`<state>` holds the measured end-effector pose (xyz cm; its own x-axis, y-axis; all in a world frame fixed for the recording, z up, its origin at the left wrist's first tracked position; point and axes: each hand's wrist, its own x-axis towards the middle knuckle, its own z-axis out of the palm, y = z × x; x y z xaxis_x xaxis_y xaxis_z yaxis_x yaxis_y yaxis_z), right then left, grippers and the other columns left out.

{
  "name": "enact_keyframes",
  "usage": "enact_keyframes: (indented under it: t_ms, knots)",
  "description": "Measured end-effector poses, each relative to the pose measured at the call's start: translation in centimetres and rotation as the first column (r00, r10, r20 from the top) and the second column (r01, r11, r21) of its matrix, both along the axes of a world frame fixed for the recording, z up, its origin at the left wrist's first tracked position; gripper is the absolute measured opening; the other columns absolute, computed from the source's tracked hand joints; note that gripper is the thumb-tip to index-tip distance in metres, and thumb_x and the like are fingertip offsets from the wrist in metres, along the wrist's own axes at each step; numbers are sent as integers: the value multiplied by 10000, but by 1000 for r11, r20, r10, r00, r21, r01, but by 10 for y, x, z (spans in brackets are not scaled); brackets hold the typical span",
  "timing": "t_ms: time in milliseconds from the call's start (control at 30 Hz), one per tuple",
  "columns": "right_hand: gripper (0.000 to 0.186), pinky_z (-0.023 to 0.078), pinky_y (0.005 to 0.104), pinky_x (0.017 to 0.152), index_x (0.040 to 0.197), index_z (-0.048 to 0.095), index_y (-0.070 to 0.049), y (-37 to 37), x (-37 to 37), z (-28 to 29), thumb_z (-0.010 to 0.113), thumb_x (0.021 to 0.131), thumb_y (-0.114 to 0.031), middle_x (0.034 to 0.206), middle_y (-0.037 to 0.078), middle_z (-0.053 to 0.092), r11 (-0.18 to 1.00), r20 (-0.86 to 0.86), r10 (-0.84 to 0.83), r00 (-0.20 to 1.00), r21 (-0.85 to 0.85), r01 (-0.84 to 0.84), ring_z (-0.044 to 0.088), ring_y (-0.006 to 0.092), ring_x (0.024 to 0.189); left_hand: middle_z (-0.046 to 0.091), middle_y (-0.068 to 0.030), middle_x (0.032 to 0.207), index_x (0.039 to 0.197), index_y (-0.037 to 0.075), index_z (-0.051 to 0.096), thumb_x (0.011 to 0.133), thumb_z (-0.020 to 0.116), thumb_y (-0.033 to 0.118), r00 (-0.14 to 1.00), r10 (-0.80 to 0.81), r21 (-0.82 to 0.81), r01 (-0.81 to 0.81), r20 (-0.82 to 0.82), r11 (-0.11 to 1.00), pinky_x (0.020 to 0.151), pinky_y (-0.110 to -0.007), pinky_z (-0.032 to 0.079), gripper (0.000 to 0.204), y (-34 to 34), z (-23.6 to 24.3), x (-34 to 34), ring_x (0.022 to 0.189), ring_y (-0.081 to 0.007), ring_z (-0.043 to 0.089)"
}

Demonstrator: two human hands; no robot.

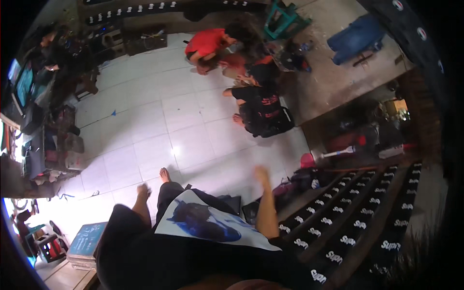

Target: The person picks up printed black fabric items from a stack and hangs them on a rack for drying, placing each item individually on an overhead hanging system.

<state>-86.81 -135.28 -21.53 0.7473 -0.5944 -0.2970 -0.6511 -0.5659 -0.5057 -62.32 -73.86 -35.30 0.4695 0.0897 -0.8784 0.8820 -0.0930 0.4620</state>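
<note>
My left hand (pixel 143 190) hangs beside my left thigh, over the pale tiled floor. Its fingers are too small and unclear to read. To the right, my right hand (pixel 262 175) is lifted out in front and smeared by motion. Neither hand shows a thing in it. A white panel with a dark blue picture (pixel 208 220) lies slanted across my dark clothing, between my two arms. Whether it is a loose sheet or part of the garment, I cannot tell. My bare foot (pixel 165 175) shows on the tiles beyond it.
A person in red (pixel 207 44) crouches near a seated person in black (pixel 263 108). Black bands with white lettering (pixel 345 239) stretch along the right. Blue jeans (pixel 355 39) lie on a raised surface near a green stool (pixel 285 21). A blue-green box (pixel 88 239) sits lower left.
</note>
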Motion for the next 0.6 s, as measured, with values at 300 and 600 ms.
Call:
enact_keyframes:
  t_ms: [300,600]
  knots:
    - [322,487,362,743,1036,619,-81,223,82,-95,508,768,-221,1012,146,625,723,-397,683,614,244,-646,611,220,911,622,-150,891,972,27,481,852,445,304,947,207,12,-211,-244,978,482,-295,436,304,144,5,-54,648,-246,601]
    - [131,477,256,485,852,584,-40,227,459,-17,530,812,-152,677,54,598,679,-19,-299,954,698,227,572,127,547,634,-109,869,978,34,518,859,499,276,964,201,-93,-187,176,978,495,-271,448,271,139,110,174,664,-166,606]
